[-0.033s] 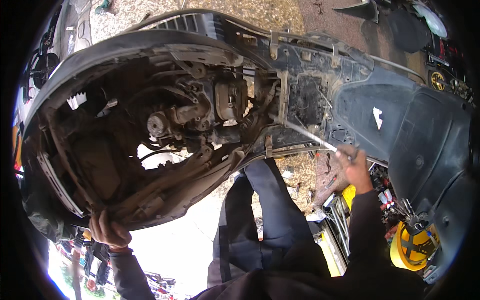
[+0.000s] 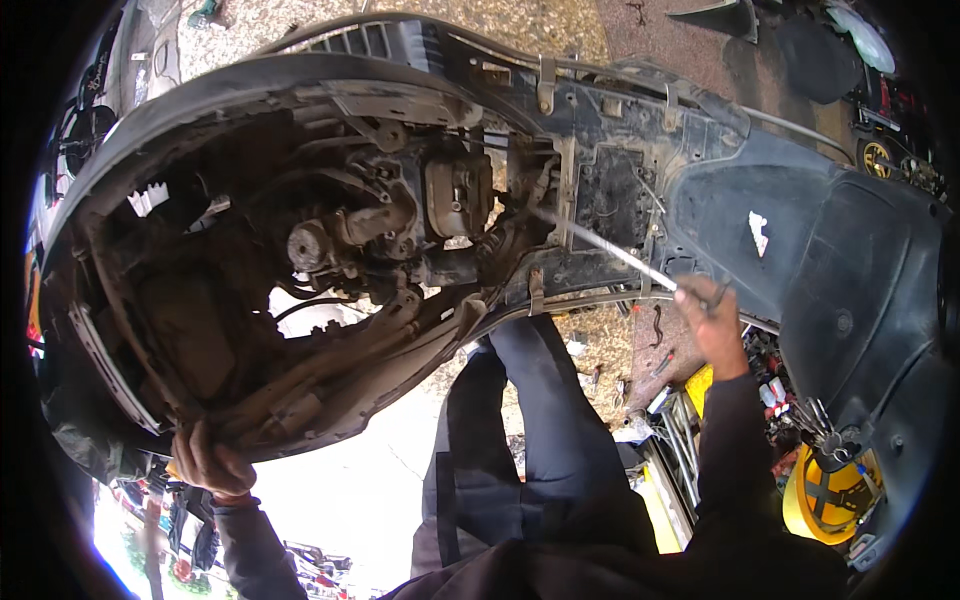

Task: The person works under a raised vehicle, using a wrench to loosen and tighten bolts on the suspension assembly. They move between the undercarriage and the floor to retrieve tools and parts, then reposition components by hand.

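A scooter with its seat off lies across the view, its dusty black body shell [image 2: 400, 80] open over the engine [image 2: 455, 195]. My left hand [image 2: 210, 465] is closed round the near rim of the shell at its left end. In my right hand [image 2: 712, 322] is the handle end of a long T-handle wrench [image 2: 625, 255]. The steel shaft slants up and left across the footboard [image 2: 610, 200] area. Its far tip reaches the dark gap beside the engine, where I cannot make out what it touches.
The black front panel [image 2: 750, 220] extends to the right. Below it are a yellow hard hat [image 2: 815, 500], several loose tools and a toolbox [image 2: 670, 480]. My legs [image 2: 550, 420] stand close against the scooter's near side. Parts lie on the ground at the far right.
The shell and my left hand have shifted very slightly left. My right hand and the wrench handle have moved slightly right.
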Tool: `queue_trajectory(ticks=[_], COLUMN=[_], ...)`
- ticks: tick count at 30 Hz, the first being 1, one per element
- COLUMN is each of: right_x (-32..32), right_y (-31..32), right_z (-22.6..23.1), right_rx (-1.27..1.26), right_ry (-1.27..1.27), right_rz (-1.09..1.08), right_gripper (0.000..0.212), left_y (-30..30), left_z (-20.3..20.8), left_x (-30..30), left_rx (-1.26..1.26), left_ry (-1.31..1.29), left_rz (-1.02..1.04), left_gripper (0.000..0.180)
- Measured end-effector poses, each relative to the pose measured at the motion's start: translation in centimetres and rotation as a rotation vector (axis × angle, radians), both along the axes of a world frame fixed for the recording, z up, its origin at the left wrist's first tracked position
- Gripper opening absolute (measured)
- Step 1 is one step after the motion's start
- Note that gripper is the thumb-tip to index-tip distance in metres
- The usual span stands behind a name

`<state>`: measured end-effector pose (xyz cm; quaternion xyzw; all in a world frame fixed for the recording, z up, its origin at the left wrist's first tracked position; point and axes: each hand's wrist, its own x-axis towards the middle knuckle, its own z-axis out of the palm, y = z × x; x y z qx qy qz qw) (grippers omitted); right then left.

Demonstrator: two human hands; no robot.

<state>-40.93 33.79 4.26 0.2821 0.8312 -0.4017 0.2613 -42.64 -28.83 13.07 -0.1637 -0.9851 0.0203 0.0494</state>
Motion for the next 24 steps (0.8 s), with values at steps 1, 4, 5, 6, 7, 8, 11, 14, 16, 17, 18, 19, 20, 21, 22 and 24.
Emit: queue_trajectory(ticks=[1, 4, 5, 6, 7, 8, 11, 14, 16, 17, 18, 19, 20, 21, 22, 24], right_x=[-1.1, -4.6, -5.7, -7.0, -8.2, -8.6, -10.1, -11.0, -11.6, -11.9, -12.0, -12.3, -12.4, -12.5, -12.5, -12.4], right_y=[0.1, 0.1, -0.1, -0.2, -0.3, -0.5, -1.0, -1.0, -0.9, -0.8, -0.8, -0.7, -0.6, -0.5, -0.3, 0.0], right_z=[-0.9, -4.4, -5.6, -7.0, -8.2, -9.1, -11.6, -12.8, -13.3, -13.5, -13.3, -13.3, -13.0, -12.7, -12.3, -11.6], right_rx=[-0.061, -0.165, -0.207, -0.219, -0.247, -0.265, -0.371, -0.38, -0.413, -0.44, -0.441, -0.429, -0.423, -0.45, -0.45, -0.414], right_ry=[0.005, 0.154, 0.218, 0.222, 0.235, 0.232, 0.316, 0.224, 0.222, 0.197, 0.204, 0.187, 0.224, 0.194, 0.202, 0.197], right_rz=[-0.059, -0.053, -0.018, 0.005, 0.02, 0.015, -0.003, 0.024, 0.022, 0.011, 0.024, 0.04, 0.056, 0.027, 0.037, 0.051], right_gripper=[0.023, 0.025, 0.026, 0.026, 0.026, 0.026, 0.024, 0.023, 0.022, 0.021, 0.02, 0.019, 0.018, 0.017, 0.017, 0.017], left_y=[-0.2, -1.0, -1.3, -1.6, -1.9, -2.2, -3.0, -4.0, -4.6, -4.9, -5.2, -5.4, -5.6, -5.8, -5.9, -6.1], left_z=[-0.2, -0.4, -0.3, -0.4, 0.0, -0.1, 0.8, 1.0, 0.9, 0.9, 0.9, 0.9, 0.9, 1.0, 1.0, 1.0], left_x=[0.3, 1.0, 1.2, 1.5, 1.6, 1.9, 2.5, 2.7, 3.1, 3.2, 3.4, 3.6, 3.7, 3.9, 4.1, 4.3], left_rx=[0.002, -0.006, 0.01, 0.041, 0.009, 0.024, -0.052, -0.094, -0.087, -0.087, -0.083, -0.085, -0.083, -0.082, -0.072, -0.062], left_ry=[-0.003, -0.006, -0.024, -0.032, -0.054, -0.043, -0.112, -0.149, -0.139, -0.142, -0.14, -0.139, -0.137, -0.14, -0.143, -0.145], left_rz=[0.032, 0.076, 0.11, 0.147, 0.104, 0.108, 0.137, 0.153, 0.175, 0.182, 0.187, 0.195, 0.195, 0.203, 0.211, 0.22], left_gripper=[0.046, 0.056, 0.058, 0.061, 0.064, 0.064, 0.063, 0.061, 0.06, 0.06, 0.059, 0.058, 0.058, 0.057, 0.057, 0.056])
